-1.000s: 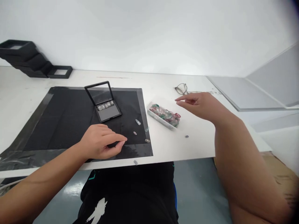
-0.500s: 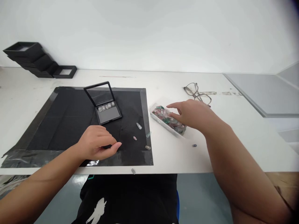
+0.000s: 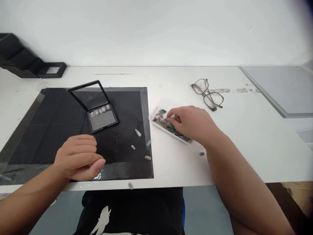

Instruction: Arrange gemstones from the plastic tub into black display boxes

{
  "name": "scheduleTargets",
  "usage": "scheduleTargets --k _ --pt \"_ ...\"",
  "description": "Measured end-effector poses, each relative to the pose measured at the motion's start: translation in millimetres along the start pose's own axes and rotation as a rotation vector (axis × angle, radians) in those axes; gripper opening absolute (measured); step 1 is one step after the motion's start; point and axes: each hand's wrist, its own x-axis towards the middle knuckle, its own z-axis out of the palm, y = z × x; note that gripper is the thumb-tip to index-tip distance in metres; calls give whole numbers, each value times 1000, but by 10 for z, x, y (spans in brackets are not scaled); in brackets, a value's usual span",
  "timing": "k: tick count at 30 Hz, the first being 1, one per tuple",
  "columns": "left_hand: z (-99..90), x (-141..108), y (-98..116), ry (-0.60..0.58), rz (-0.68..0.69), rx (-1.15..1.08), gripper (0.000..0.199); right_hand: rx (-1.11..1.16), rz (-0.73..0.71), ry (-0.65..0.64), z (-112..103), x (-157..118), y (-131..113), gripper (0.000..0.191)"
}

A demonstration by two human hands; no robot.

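Observation:
My right hand (image 3: 193, 125) reaches into a clear plastic box (image 3: 168, 131) full of decorated false nails (image 3: 158, 117). Thumb and index finger pinch a pale, see-through false nail (image 3: 164, 119) at the box's left part. My left hand (image 3: 79, 158) rests curled over the front of the black mat (image 3: 61, 114), fingers closed, with nothing seen in it. Behind it, an open black case (image 3: 104, 121) with a clear lid holds a row of several pale false nails (image 3: 100, 111) along its hinge side.
Loose false nails lie on the mat, including a pale pointed one (image 3: 138, 132); a grey one (image 3: 130, 185) is by the table edge. A dark blue one (image 3: 201, 153) lies right of the box. Eyeglasses (image 3: 207, 94) sit behind; black cases (image 3: 22, 58) are stacked at far left.
My right hand has come down into the box, and its fingers have closed from open to a pinch. My left hand has drawn back left and curled more. The view has shifted slightly.

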Motion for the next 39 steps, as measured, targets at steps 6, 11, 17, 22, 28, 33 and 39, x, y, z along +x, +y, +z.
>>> scheduleTargets --k 6,11,17,22,28,33,39 --pt "-18 32 -21 0 90 11 14 217 -22 79 -100 -51 84 19" --pt "19 88 10 10 122 9 14 363 26 46 -157 -87 127 18" --pt "72 123 48 -50 73 -9 16 331 -89 29 -104 -46 42 32" --pt "102 127 42 -48 67 -25 18 216 -177 -64 20 39 -19 36" --pt "91 128 40 -54 69 -16 17 174 -117 -60 61 54 -23 32" --pt "79 125 38 -88 78 16 16 192 -139 4 63 47 -5 24" --pt "76 111 8 -76 58 30 19 232 -105 9 40 35 -17 18"
